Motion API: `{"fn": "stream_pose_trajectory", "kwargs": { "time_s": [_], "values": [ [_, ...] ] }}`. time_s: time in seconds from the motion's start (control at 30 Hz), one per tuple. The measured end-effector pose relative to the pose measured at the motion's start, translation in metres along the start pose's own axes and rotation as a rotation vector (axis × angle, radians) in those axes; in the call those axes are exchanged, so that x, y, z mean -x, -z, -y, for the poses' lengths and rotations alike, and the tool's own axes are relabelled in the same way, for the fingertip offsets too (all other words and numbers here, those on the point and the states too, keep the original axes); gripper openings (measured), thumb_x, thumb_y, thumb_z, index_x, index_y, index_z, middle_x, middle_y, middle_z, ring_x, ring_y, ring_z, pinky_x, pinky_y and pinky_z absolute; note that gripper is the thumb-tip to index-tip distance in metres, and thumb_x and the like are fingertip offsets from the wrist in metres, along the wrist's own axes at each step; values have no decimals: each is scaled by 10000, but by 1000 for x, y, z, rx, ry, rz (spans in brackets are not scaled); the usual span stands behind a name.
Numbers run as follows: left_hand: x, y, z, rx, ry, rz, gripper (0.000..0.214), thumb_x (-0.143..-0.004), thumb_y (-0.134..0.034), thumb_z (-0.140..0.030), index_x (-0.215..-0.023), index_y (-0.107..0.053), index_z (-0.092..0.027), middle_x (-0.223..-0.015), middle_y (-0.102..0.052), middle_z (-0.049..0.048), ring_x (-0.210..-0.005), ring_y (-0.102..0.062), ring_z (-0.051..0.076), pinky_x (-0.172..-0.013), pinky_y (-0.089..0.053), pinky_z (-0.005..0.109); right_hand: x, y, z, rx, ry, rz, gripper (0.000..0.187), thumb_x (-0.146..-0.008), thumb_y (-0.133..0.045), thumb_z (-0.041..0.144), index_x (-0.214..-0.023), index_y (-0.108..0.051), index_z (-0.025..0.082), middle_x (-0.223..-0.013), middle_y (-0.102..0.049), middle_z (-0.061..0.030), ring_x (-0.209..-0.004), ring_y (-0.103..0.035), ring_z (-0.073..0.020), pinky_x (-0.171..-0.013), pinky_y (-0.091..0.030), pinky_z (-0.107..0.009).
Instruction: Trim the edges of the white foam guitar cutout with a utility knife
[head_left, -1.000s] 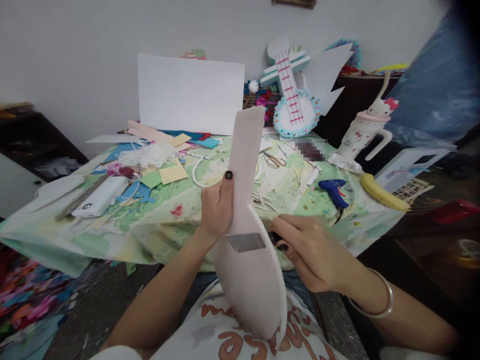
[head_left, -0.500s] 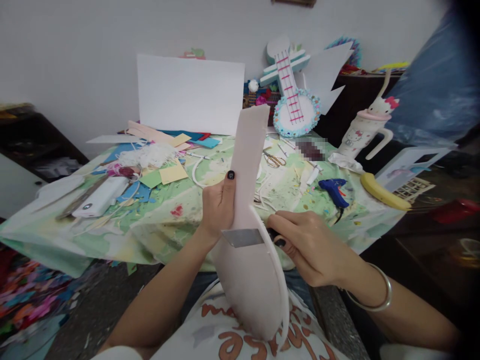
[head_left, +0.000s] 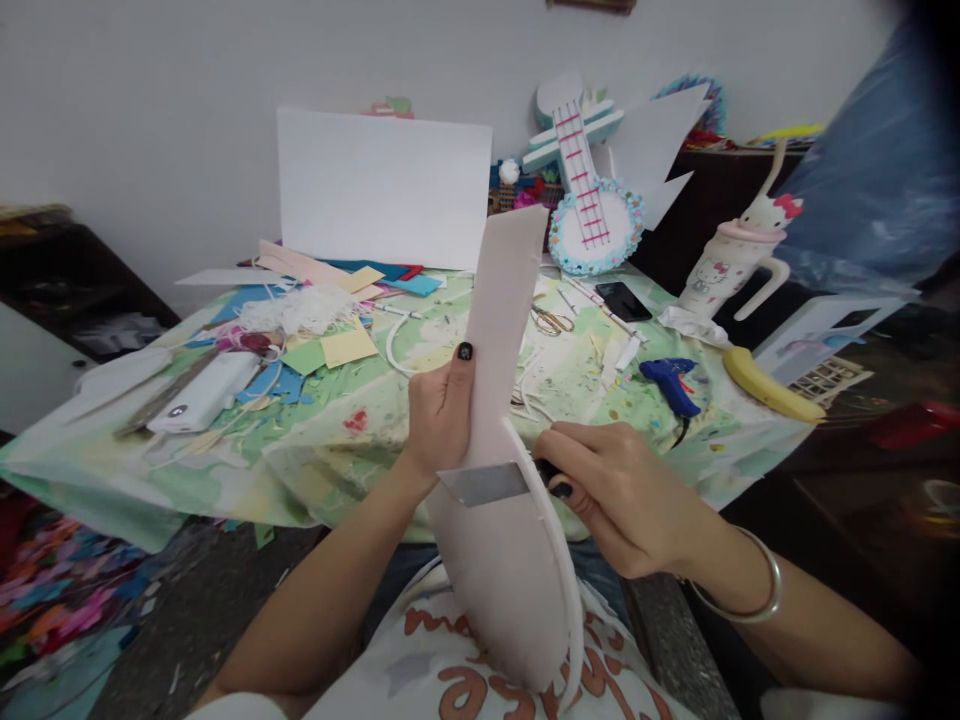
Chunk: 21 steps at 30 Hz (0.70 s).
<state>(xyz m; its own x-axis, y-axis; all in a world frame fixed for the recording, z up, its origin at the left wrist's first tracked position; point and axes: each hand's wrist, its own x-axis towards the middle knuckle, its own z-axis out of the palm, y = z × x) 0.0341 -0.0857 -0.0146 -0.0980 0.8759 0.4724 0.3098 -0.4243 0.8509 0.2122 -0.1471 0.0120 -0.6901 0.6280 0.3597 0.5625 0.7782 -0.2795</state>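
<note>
My left hand (head_left: 441,410) is closed round the narrow neck of a pale, guitar-like foam board shape (head_left: 499,570), thumb on its front face. The rounded body of the shape leans against my lap. A white foam strip (head_left: 559,560) runs along its right edge, standing slightly off it lower down. My right hand (head_left: 611,490) is closed beside that strip, fingertips pinched close to it. Across the board lies a flat grey cutter blade (head_left: 484,485) with a slanted end; its right end passes toward my right fingers, where the grip and any handle are hidden.
On the cloth-covered table (head_left: 360,460) are a blue glue gun (head_left: 671,385), scissors (head_left: 553,320), a phone (head_left: 622,300), a banana (head_left: 772,385) and paper scraps (head_left: 349,350). A tumbler (head_left: 724,265), a decorated foam instrument (head_left: 589,190) and a white board (head_left: 382,185) stand behind.
The blade's slanted end has shifted slightly left and down across the board. The neck's top leans a little further right. Both hands keep nearly the same places.
</note>
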Motion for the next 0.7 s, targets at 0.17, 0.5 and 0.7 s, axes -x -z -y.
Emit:
{"fn": "stream_pose_trajectory", "kwargs": {
  "time_s": [0.17, 0.5, 0.7],
  "values": [
    [0, 0, 5, 63, 52, -15, 543, -865, -346, -606, -513, -256, -201, -469, -254, -26, -449, -225, 91, -411, -171, 276, 6, -1, -8, -18, -13, -12, 82, -845, -329, 193, -791, -390, 202, -676, -416, -3, -559, -363, -147, -538, -243, -280],
    [0, -3, 2, -81, -36, -47, 533, -894, -321, -557, -506, -253, -199, -466, -247, -24, -460, -233, 95, -432, -155, 285, 3, -2, -8, 11, 2, -26, 74, -842, -330, 195, -811, -397, 198, -682, -434, -9, -562, -364, -148, -534, -251, -275],
    [0, -6, 3, -104, -54, -29, 541, -901, -310, -549, -493, -270, -196, -447, -253, -24, -448, -236, 95, -437, -151, 292, -5, 0, 0, 0, 2, -22, 57, -835, -332, 185, -801, -373, 205, -680, -403, 3, -554, -329, -141, -526, -236, -272]
  ]
}}
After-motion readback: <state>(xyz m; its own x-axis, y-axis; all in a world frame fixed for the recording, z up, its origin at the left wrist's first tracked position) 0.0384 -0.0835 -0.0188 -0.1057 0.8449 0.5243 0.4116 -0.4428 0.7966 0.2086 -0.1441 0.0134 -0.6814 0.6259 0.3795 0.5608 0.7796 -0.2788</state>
